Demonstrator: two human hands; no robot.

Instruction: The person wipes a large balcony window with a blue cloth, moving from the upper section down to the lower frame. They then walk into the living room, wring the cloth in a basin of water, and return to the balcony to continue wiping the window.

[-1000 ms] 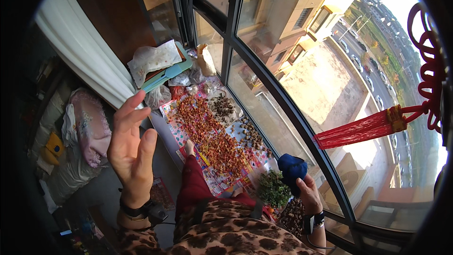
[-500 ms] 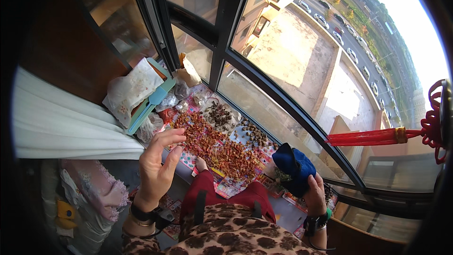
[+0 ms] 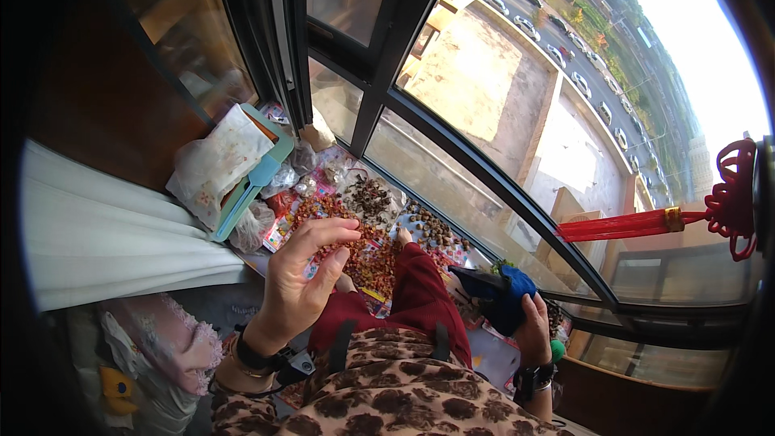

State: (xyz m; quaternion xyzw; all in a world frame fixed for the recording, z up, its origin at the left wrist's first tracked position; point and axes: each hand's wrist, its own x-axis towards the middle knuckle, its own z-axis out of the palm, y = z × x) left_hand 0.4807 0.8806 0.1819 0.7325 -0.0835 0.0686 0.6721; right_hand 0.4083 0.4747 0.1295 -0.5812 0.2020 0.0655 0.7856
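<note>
Window frame (image 3: pixel 412 36): dark bars slanting across the view.
Curtain (image 3: pixel 121 234): white, at the left.
Printed sheets (image 3: pixel 278 236): laid low, far edge along the window frame, spread with reddish dried pieces (image 3: pixel 373 262).
Teal plastic tray (image 3: pixel 262 176): at the sheets' far left corner, plastic bags beside it (image 3: pixel 253 226).
Dark blue cloth bundle (image 3: pixel 507 300): held up, seen against the sheets' right end; long axis slopes from a black tip at left down to lower right; exact kind unclear.
Left hand (image 3: pixel 299 278): grip empty, thumb and fingers curved apart; the bundle lies to its right, well apart.
Right hand (image 3: pixel 534 329): nearer, touching; grip closed on the bundle's right side, fingertips partly hidden; the bundle extends ahead and leftward from it.
</note>
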